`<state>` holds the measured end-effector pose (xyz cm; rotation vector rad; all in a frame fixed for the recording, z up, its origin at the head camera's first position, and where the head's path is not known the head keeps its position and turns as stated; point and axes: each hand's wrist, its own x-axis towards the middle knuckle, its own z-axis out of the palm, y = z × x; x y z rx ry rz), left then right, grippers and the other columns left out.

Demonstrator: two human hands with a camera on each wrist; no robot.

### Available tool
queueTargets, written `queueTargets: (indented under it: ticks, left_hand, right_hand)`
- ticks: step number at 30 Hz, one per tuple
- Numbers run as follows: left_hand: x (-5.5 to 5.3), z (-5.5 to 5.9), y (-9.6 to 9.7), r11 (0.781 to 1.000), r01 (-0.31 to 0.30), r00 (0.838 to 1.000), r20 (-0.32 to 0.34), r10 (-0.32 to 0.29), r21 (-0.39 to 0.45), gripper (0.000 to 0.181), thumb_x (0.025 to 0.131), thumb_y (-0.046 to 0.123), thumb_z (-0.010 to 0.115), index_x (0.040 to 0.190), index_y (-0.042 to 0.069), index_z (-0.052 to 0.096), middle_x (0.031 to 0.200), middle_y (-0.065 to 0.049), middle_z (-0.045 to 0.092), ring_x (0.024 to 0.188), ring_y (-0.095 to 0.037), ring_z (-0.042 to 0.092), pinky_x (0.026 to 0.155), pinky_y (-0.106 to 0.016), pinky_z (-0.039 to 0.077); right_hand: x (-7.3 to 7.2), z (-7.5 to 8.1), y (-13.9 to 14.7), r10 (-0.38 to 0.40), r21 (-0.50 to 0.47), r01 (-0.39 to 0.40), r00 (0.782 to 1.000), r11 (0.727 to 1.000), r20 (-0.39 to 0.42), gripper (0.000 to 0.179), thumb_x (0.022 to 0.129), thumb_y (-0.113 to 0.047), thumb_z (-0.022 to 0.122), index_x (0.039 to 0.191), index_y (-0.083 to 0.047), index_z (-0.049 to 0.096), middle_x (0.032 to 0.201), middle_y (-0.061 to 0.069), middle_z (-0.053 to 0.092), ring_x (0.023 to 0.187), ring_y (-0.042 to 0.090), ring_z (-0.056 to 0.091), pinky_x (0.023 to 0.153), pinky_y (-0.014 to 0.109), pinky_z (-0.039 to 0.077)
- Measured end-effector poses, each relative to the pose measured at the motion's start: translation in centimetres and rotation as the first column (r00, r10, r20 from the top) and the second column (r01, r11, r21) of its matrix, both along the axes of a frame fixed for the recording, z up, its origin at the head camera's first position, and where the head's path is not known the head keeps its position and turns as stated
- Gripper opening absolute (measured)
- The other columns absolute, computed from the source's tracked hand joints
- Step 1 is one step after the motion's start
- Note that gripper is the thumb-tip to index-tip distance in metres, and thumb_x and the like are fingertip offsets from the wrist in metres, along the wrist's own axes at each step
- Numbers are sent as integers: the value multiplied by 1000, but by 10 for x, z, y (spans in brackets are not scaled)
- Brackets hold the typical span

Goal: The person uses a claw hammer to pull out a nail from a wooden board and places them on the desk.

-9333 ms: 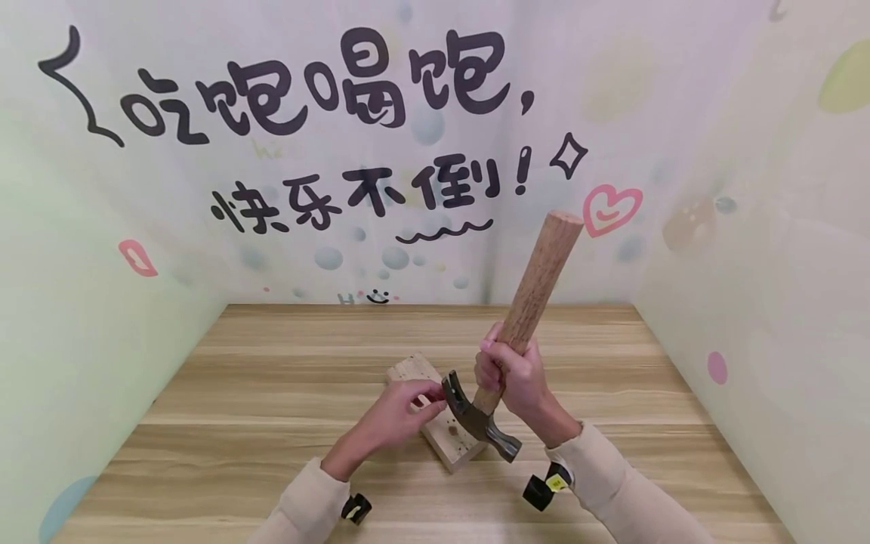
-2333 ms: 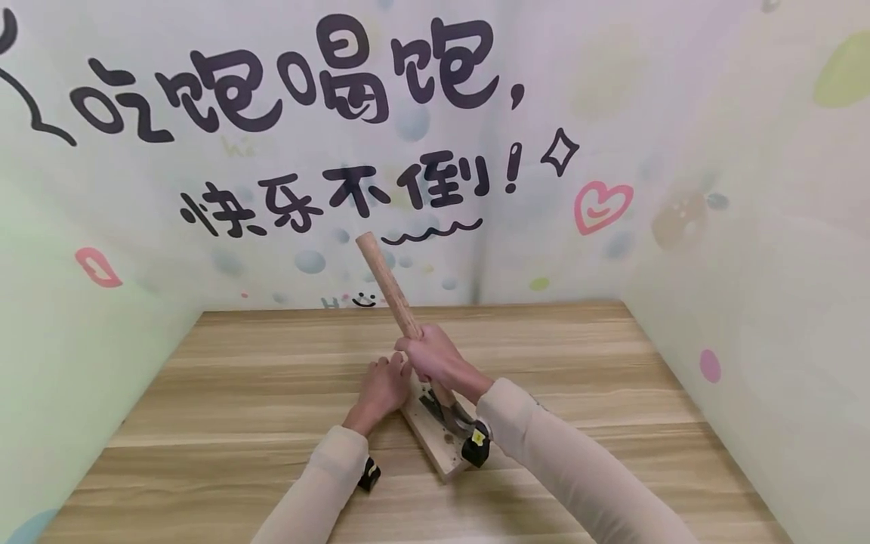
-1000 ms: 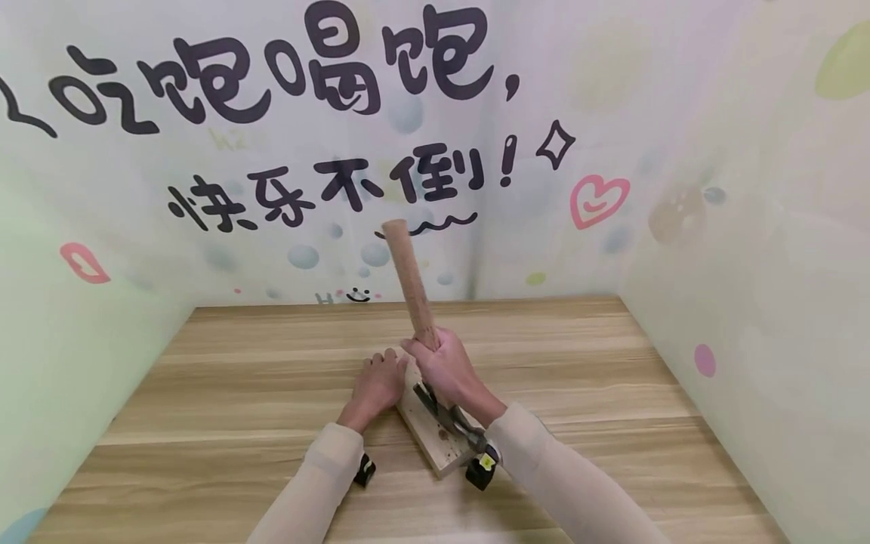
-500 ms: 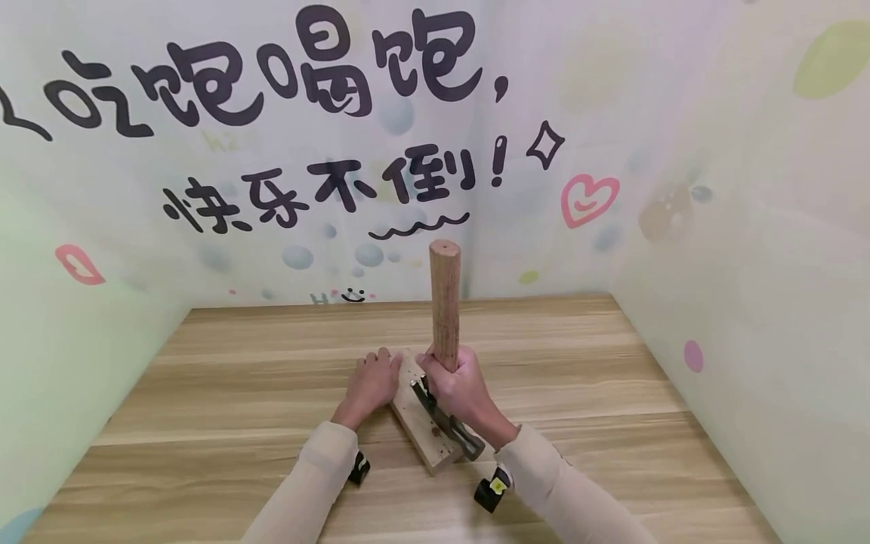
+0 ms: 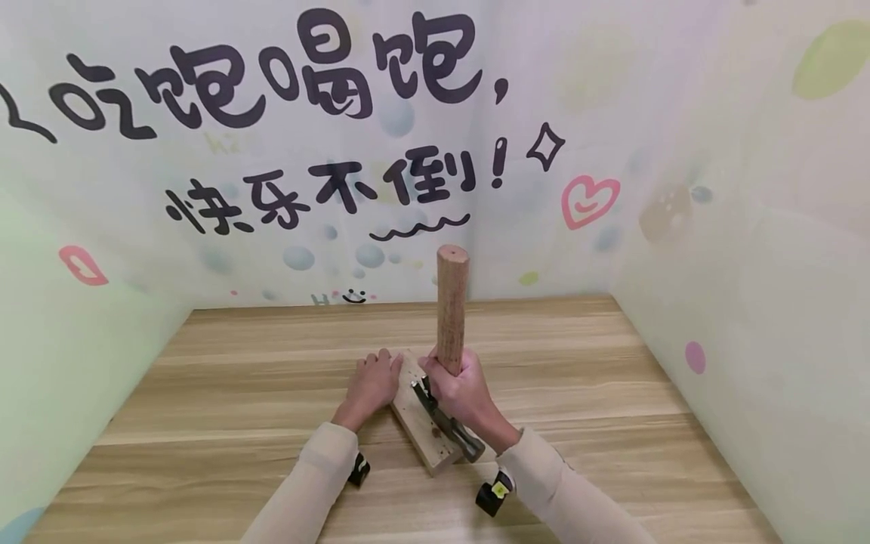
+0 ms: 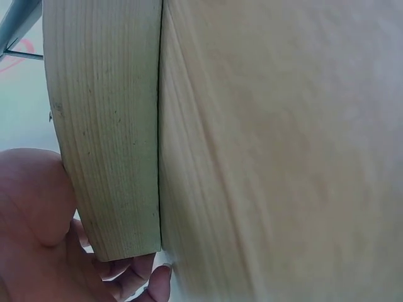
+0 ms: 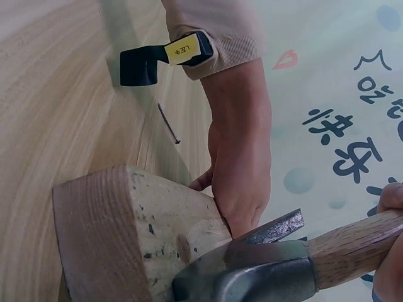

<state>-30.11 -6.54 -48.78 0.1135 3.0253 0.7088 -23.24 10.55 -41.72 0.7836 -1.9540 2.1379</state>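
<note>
My right hand [image 5: 462, 387] grips a claw hammer [image 5: 451, 310] by its wooden handle, close to the head. The handle points up, and the dark metal head lies along the top of a wooden block [image 5: 420, 432]. Small dark holes and marks dot the block's top, seen also in the right wrist view. My left hand [image 5: 372, 385] holds the block's far end, the thumb side at the top and the fingers bent around the end in the left wrist view. A nail [image 7: 169, 124] lies on the table beyond the block in the right wrist view.
The wood-grain table [image 5: 272, 363] reaches back to a pale printed wall [image 5: 530, 249] with dark lettering. Similar walls stand to the left and right. A small black camera [image 5: 492, 495] is strapped to the right wrist, and another [image 5: 359, 468] to the left.
My left hand has gone from beside the hammer head to the block's far end. The hammer handle, tilted left and away a second or two ago, has swung upright. The last half second shows little movement.
</note>
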Motion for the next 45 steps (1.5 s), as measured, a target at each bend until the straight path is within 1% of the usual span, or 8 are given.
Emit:
queueTargets:
  ticks: [19, 24, 27, 29, 34, 37, 41, 45]
  left_hand:
    - [4, 3, 1, 1000, -26, 995, -91, 26, 4, 49, 106, 40, 42, 125, -1, 60, 120, -25, 61, 113, -42, 56, 86, -57, 50]
    - [5, 2, 0, 999, -34, 994, -102, 35, 15, 48, 105, 41, 43, 124, 1, 60, 120, -23, 62, 114, -41, 56, 85, -56, 50]
    - [5, 2, -1, 999, -34, 992, -118, 36, 21, 46, 104, 42, 45, 121, 3, 61, 116, -22, 63, 111, -40, 58, 83, -56, 51]
    - [6, 3, -2, 999, -32, 991, -126, 35, 29, 43, 104, 41, 47, 119, 4, 61, 113, -20, 64, 108, -39, 59, 82, -55, 51]
    - [9, 8, -7, 998, -28, 986, -163, 36, 53, 37, 102, 38, 52, 112, 4, 63, 106, -17, 64, 102, -37, 60, 78, -52, 51]
    - [13, 13, -10, 996, -36, 981, -187, 51, 85, 34, 100, 37, 55, 110, 6, 64, 107, -17, 64, 103, -37, 59, 78, -52, 51]
    - [19, 18, -16, 991, -39, 974, -218, 66, 128, 29, 99, 33, 57, 109, 8, 64, 108, -16, 64, 105, -37, 58, 78, -53, 50]
    - [24, 21, -19, 989, -12, 960, -275, 53, 148, 23, 97, 29, 60, 105, 8, 65, 102, -13, 65, 101, -36, 58, 76, -52, 50]
  right_hand:
    - [7, 1, 2, 10, -46, -12, 999, 999, -38, 18, 94, 8, 51, 77, 11, 48, 54, -6, 43, 44, 3, 40, 38, 20, 31]
    - [9, 2, 3, 21, -93, -25, 999, 995, -41, 21, 93, 5, 54, 75, 11, 46, 50, 2, 39, 43, 4, 39, 36, 22, 30]
    - [9, 2, 3, 23, -74, -28, 997, 997, -67, 22, 94, 5, 54, 73, 9, 46, 48, 9, 37, 42, 3, 39, 35, 22, 29]
    - [9, 2, 3, 27, -59, -31, 997, 998, -69, 23, 95, 4, 54, 73, 8, 47, 48, 7, 37, 42, 3, 39, 36, 22, 30]
    - [9, 2, 5, 56, -92, -60, 997, 994, -48, 23, 95, 1, 54, 75, 7, 46, 53, -5, 42, 43, 4, 39, 36, 23, 30]
    - [8, 2, 6, 74, -124, -81, 995, 989, -62, 24, 95, 1, 53, 74, 7, 42, 53, -7, 41, 43, 4, 38, 36, 25, 27]
    - [7, 2, 6, 81, -130, -91, 993, 987, -83, 25, 95, 3, 51, 72, 5, 40, 51, -6, 38, 43, 3, 36, 36, 26, 26]
    - [7, 3, 6, 85, -133, -96, 993, 986, -85, 23, 94, 4, 51, 74, 5, 41, 49, 3, 36, 41, 7, 35, 36, 25, 27]
